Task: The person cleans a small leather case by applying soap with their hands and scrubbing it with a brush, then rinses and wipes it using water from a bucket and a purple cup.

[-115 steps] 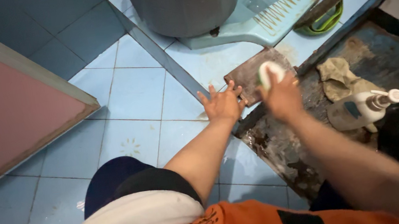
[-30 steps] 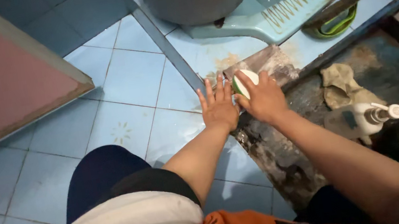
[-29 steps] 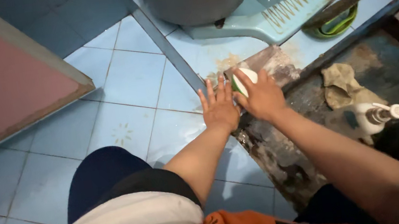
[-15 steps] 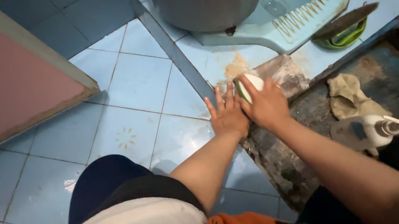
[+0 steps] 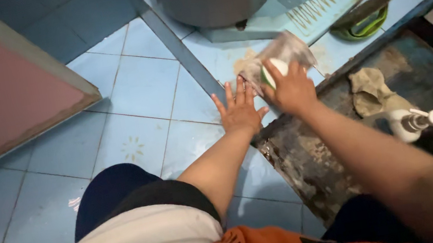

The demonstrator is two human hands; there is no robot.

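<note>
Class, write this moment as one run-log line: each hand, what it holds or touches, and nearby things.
left hand: flat on blue floor tile | right hand: gripping green-white scrubber on grimy slab | nearby: rag, pump bottle

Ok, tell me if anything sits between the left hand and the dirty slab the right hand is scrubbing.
Nothing visible does. The left hand lies flat on the blue tile floor, fingertips right beside the slab. The right hand presses a green and white scrubber on it.
</note>
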